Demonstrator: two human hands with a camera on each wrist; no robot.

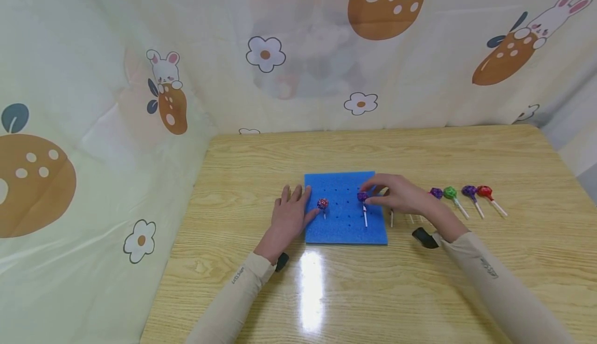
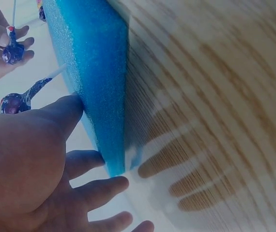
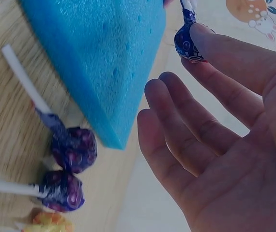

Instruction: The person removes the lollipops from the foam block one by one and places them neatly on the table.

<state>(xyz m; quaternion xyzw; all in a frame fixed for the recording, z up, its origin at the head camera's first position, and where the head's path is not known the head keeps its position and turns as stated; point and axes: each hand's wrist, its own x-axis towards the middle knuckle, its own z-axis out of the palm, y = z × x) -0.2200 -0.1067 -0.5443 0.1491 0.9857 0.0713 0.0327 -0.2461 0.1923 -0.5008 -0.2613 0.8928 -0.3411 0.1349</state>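
Note:
A blue foam board [image 1: 336, 235] with rows of small holes lies on the table. One lollipop [image 1: 323, 204] in a red-and-blue wrapper stands in its left part, stick down. My left hand [image 1: 289, 219] is at the board's left edge with fingers spread, its thumb touching the foam near that lollipop. Over the board's right part, my right hand [image 1: 396, 196] pinches a purple lollipop [image 3: 187, 43] by its wrapped candy between thumb and index finger. Its white stick points toward the person, and the other fingers are extended. In the head view, the right hand partly hides lollipops behind it.
Right of the board lies a row of lollipops, among them a green one [image 1: 450, 192], a purple one [image 1: 469, 191] and a red one [image 1: 485, 192]. Close to the foam, the right wrist view has two purple lollipops [image 3: 75, 150] and a yellow-wrapped one [image 3: 51, 222]. A patterned curtain [image 1: 298, 105] hangs behind the table.

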